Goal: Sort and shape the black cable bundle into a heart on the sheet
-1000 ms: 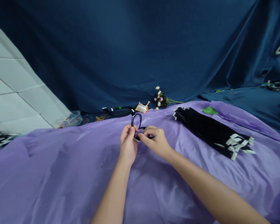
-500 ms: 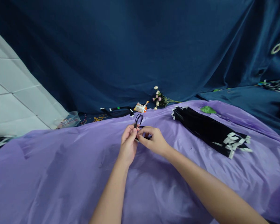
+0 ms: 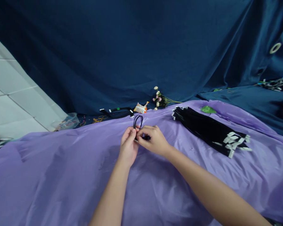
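A thin black cable is bent into a narrow loop of several strands that stands up above my fingers. My left hand pinches it between thumb and fingers at the base of the loop. Close against it, my right hand grips the dark lower part of the same cable, partly hidden behind its fingers. Both hands are over the purple cloth. To the right lies a bundle of flat black strips with white ends.
Along the cloth's far edge lie more black strips with white ends, an orange-and-white packet and flowers. A green leaf rests beyond the bundle. A clear plastic container stands at the left. Blue curtain hangs behind.
The upright loop looks rounder and more open. My right hand has closed in on the left, and the cable end beside it has drawn in. The whole view has shifted slightly.
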{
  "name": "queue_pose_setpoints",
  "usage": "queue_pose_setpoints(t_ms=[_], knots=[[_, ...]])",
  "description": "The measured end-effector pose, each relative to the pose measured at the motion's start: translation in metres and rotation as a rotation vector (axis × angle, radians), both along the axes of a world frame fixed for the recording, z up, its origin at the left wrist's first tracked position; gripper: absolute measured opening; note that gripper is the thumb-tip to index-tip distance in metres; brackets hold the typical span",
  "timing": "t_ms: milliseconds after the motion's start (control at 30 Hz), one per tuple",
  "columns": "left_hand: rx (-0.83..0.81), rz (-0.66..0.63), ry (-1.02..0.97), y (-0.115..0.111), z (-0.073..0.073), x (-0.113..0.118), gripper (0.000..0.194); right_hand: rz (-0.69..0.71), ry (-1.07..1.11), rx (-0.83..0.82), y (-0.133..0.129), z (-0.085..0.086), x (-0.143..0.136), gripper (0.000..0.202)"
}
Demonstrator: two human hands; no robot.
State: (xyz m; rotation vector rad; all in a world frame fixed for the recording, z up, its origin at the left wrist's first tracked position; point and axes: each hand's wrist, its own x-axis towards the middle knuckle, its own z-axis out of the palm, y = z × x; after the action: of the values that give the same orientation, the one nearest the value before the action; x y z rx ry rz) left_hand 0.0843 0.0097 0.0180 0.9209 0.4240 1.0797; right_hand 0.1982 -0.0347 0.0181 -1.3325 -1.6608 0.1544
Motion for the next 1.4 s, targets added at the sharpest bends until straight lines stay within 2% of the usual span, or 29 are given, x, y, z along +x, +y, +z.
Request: queue_pose_setpoints(t_ms=[233, 433, 700, 967, 1200, 1400], knots=[[-0.051, 0.057, -0.003, 0.002, -0.003, 0.004, 0.036, -0.064, 0.005, -0.045, 0.001, -0.001, -0.002, 0.008], [-0.134, 0.140, 0.029, -0.001, -0.006, 0.011, 0.041, -0.225, 0.065, -0.094, 0.000, -0.002, -0.015, 0.008], [-0.236, 0.098, 0.080, -0.002, -0.009, 0.015, 0.034, -0.378, 0.023, -0.129, 0.002, -0.006, -0.019, 0.013], [-0.204, 0.152, 0.169, 0.001, -0.012, 0.013, 0.036, -0.447, -0.050, -0.133, 0.004, -0.009, -0.020, 0.016], [-0.191, 0.107, 0.189, 0.000, -0.011, 0.011, 0.036, -0.449, -0.010, -0.179, 0.004, -0.006, -0.014, 0.015], [-0.072, 0.116, 0.283, -0.002, -0.011, 0.013, 0.032, -0.440, 0.035, -0.219, 0.003, -0.003, -0.010, 0.015]])
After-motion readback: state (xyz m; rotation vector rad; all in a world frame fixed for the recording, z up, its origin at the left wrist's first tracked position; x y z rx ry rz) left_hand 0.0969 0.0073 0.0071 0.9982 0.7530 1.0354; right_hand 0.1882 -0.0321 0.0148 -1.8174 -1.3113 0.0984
